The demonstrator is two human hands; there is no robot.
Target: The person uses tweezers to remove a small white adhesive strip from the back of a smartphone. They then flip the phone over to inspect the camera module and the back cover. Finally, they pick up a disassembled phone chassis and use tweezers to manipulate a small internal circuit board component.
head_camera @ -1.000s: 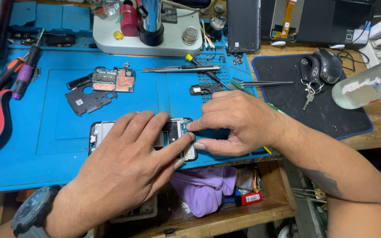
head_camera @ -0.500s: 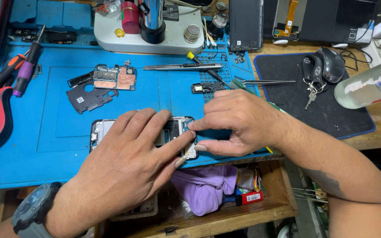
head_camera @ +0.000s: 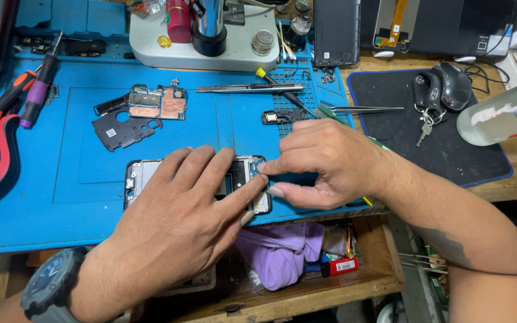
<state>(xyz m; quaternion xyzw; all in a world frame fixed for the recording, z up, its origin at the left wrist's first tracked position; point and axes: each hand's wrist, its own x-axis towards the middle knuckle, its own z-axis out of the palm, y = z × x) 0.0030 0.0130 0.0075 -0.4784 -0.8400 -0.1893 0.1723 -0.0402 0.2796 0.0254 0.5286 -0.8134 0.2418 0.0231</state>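
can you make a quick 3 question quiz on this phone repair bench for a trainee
1. True or false: the left hand lies flat over the opened phone on the blue mat.
2. Which lies nearest the circuit board? A) keys B) black cover plate C) clear bottle
3. Where do the fingertips of the right hand meet the phone?

Key
1. True.
2. B.
3. At its right end, beside the left hand's fingertips.
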